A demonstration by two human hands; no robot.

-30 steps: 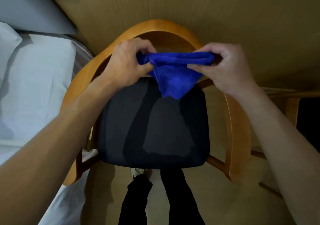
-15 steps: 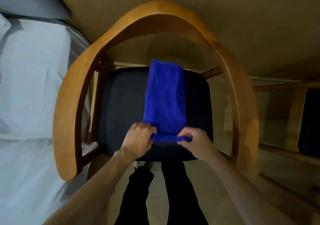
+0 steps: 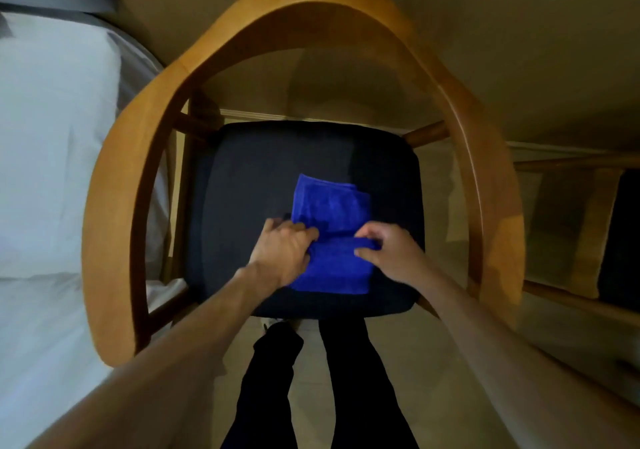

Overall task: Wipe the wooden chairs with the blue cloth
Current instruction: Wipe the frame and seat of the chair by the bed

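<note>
Folded shorter than before, the blue cloth (image 3: 325, 203) lies at 5 o'clock on the seat cushion (image 3: 249, 178). My left hand (image 3: 284, 253) and right hand (image 3: 389, 253) pinch its fold. I'd square the edges before wiping the wooden chair (image 3: 114, 206).

No readable text anywhere (neither label nor number).

bedroom, white-sheeted bed (image 3: 52, 171) beside a curved wooden armchair (image 3: 145, 158), beige wall (image 3: 519, 33)
</note>
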